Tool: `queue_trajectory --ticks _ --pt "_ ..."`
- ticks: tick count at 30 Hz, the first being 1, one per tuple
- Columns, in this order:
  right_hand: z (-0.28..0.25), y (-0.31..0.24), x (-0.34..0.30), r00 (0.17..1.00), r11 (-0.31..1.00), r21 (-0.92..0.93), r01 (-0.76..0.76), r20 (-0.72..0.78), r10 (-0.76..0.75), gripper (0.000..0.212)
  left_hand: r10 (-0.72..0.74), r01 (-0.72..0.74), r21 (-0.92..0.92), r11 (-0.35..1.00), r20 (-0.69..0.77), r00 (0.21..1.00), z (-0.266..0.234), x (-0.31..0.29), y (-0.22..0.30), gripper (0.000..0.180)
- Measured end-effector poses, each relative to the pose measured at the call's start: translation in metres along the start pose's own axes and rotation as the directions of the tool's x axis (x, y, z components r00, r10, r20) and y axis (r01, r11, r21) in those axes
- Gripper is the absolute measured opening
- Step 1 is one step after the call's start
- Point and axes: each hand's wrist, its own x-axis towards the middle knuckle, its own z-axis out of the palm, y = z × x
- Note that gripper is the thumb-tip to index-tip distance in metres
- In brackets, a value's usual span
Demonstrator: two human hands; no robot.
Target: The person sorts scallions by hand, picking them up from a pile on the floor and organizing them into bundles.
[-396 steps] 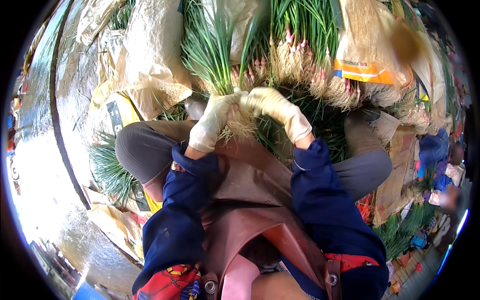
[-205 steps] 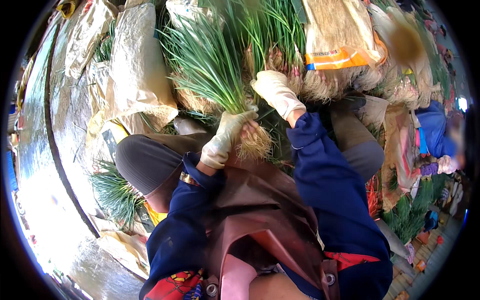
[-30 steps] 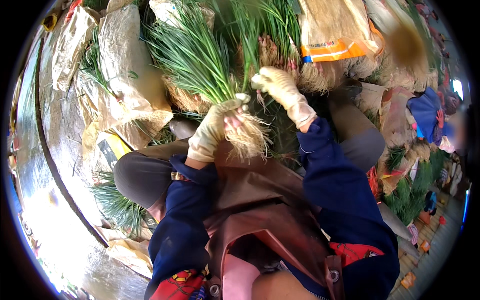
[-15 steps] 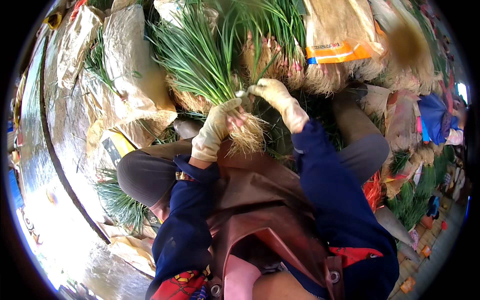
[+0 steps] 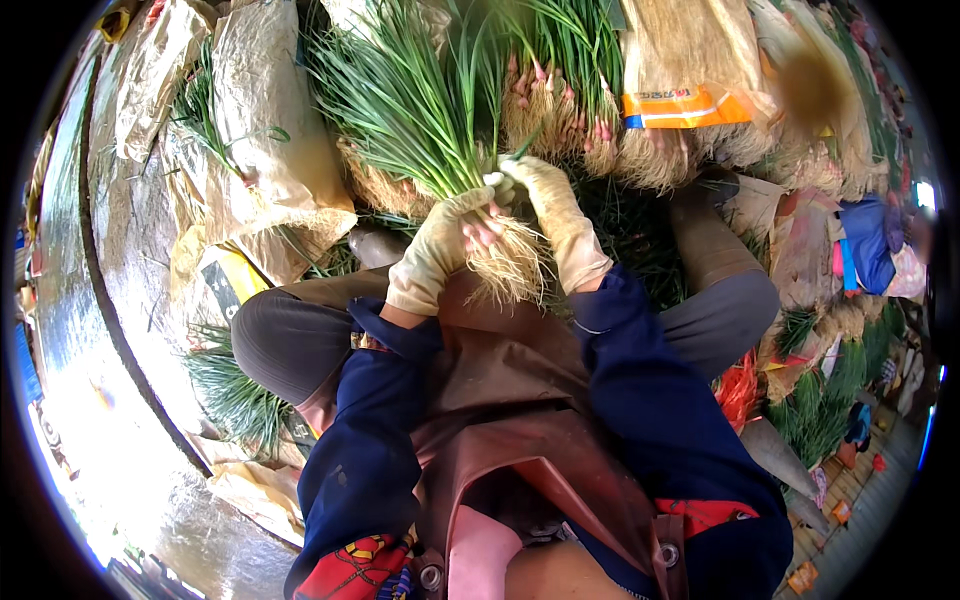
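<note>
Brown apron (image 5: pixel 520 400) over lap, blue sleeves (image 5: pixel 640 400). Left hand (image 5: pixel 432 250), gloved, fingers wrapped tight round bunch of green onions (image 5: pixel 450 150) just above roots (image 5: pixel 505 265), held over knees. Right hand (image 5: pixel 555 215), gloved, fingertips pinching bunch top beside left. Behind: more onion bundles (image 5: pixel 560 90), brown paper sacks (image 5: pixel 260 120), orange-banded sack (image 5: pixel 690 60).

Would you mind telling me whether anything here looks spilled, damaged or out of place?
Nothing stands out. The left hand grips a bunch of green onions near its pale roots, and the right hand touches the same bunch. More bunches lie stacked ahead, with loose greens by the person's left knee.
</note>
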Motion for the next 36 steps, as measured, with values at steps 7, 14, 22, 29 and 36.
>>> queue_trajectory --ticks 7,14,22,29,36 --pt "-0.065 -0.021 0.003 0.887 0.585 -0.726 -0.362 -0.461 -0.023 0.046 0.066 -0.055 -0.179 0.982 0.059 0.996 -0.005 0.009 -0.011 0.044" --pt "0.014 -0.031 0.015 0.867 0.891 0.276 -0.361 0.451 0.211 0.045 0.134 -0.140 -0.183 0.973 -0.042 0.990 -0.015 0.013 -0.021 0.029" --pt "-0.013 -0.018 0.040 0.989 0.907 -0.398 0.139 0.107 -0.105 0.024 0.016 -0.024 -0.075 0.997 -0.106 0.994 0.001 0.006 -0.007 0.025" --pt "-0.021 -0.043 0.050 0.909 0.976 0.183 -0.116 0.417 0.030 0.044 0.087 -0.092 -0.130 0.987 -0.045 0.995 -0.011 0.013 -0.021 0.028" --pt "0.018 -0.039 0.021 0.782 0.864 0.432 -0.260 0.619 -0.075 0.060 0.122 -0.124 -0.132 0.983 -0.026 0.992 -0.026 0.013 -0.024 0.029"
